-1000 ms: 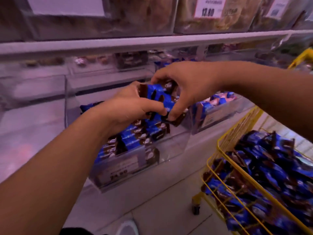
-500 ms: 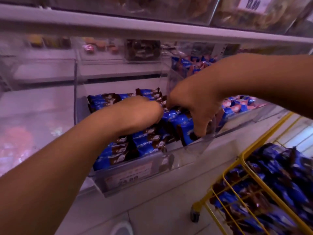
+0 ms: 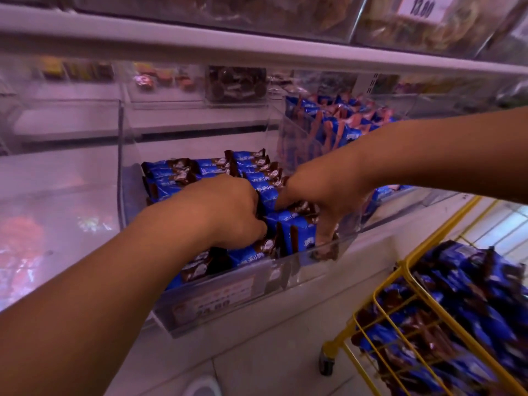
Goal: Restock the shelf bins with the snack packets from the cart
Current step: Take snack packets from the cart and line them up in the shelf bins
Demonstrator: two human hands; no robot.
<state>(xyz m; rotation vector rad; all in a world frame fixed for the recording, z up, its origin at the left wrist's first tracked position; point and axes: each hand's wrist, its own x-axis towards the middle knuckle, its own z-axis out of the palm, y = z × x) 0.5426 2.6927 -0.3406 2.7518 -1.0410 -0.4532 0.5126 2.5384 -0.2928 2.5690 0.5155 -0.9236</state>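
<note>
Down they've gone: a second ago we had both hands up above the bin with a bunch of packets between them, and now both are sunk into its near right corner. Our left hand (image 3: 228,212) is knuckles-up, fingers curled under and out of sight among the blue snack packets (image 3: 297,227), so we cannot tell exactly what they hold. Our right hand (image 3: 323,195) reaches down along the right wall, fingers (image 3: 325,230) held narrow and pressed against the upright packets, right by the clear front lip.

So that handful is in the clear bin (image 3: 125,155) now, standing on edge at the near right, beside the rows lying flat further back. We judge this as the tidying part of the step: squaring the new packets up against the wall so they don't topple.

Far and right, the neighbouring bin (image 3: 288,132) carries pink-and-blue packs. Down at the near right, the yellow cart (image 3: 405,267) is heaped with more blue packets (image 3: 468,298), so we reckon plenty of restocking remains.
</note>
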